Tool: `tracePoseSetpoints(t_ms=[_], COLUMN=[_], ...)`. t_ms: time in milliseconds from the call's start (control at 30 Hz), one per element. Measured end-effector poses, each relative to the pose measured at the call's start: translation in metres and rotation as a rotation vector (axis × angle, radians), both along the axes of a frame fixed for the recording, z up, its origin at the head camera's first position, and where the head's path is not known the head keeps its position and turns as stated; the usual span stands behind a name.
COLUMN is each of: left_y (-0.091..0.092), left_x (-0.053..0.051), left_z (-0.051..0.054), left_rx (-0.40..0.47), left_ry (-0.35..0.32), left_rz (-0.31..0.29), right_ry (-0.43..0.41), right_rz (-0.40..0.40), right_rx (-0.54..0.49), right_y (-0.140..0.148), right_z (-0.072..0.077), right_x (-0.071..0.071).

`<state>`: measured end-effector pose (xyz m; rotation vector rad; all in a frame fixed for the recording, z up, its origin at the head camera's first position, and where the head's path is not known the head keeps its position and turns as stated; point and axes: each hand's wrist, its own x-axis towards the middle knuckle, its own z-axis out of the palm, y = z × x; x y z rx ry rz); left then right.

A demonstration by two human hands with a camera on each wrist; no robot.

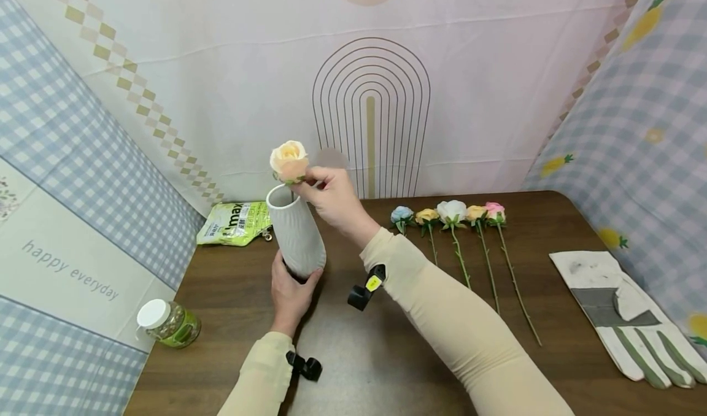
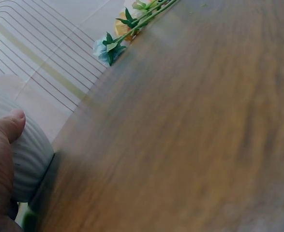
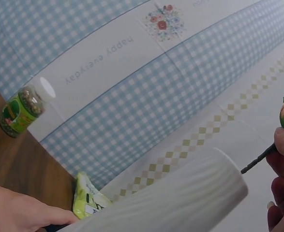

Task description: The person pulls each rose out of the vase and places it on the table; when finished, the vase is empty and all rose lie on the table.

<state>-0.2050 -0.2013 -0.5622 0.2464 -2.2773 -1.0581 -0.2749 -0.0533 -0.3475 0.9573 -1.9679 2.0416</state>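
Observation:
A white ribbed vase stands left of the table's middle. Low on its body, my left hand grips it, with the thumb along the side in the left wrist view. Above the vase's mouth is a peach-cream rose. My right hand pinches its stem just under the bloom. In the right wrist view, the dark stem runs down to the vase's rim, and its lower part is hidden there.
Several artificial flowers in blue, yellow, white and pink lie in a row right of the vase. Work gloves lie at the far right. A green bag is behind left; a white-lidded jar stands near the left edge.

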Motion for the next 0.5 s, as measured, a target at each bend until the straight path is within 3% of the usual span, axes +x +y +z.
tracePoseSetpoints(t_ms=[300,500], left_y=[0.001,0.002], left_x=[0.001,0.001], left_z=[0.001,0.001], left_rx=[0.0,0.0], left_ry=[0.015,0.008], left_rz=[-0.001,0.003], right_ry=[-0.044,-0.091], right_rz=[-0.066,-0.051], right_rx=[-0.125,-0.237], right_y=[0.022,0.037], right_z=[0.012,0.016], right_x=[-0.004,-0.006])
